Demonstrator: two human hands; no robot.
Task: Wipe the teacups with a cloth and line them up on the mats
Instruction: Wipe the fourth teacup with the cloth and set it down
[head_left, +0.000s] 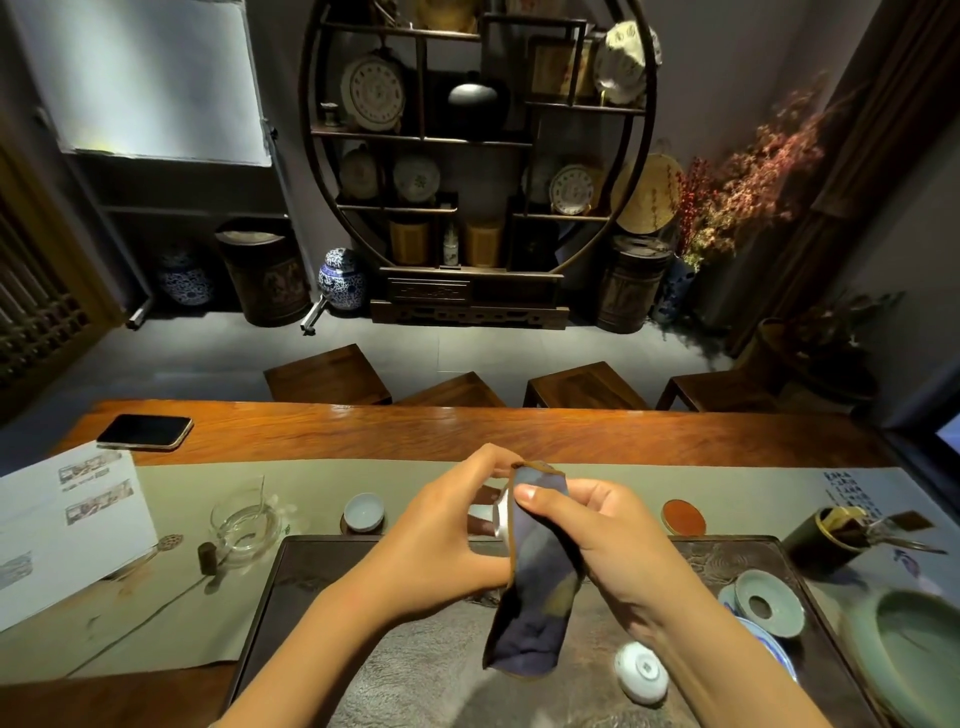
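My left hand (447, 540) holds a small white teacup (500, 517) above the dark tea tray (311, 597). A dark blue cloth (535, 582) with a brown edge is pressed against the cup's rim and hangs down over the tray; my right hand (587, 535) grips it, thumb on top. Most of the cup is hidden by the cloth and fingers. Another pale teacup (363, 511) stands upright on a round mat to the left. An empty reddish round mat (683, 516) lies to the right. A white teacup (640, 672) sits upside down on the tray near my right forearm.
A glass pitcher (244, 522) stands left of the tray, a phone (145, 431) and papers (67, 525) farther left. At the right are a celadon strainer (766, 603), a large green bowl (914, 649) and a dark tool holder (826, 535). Wooden stools stand beyond the table.
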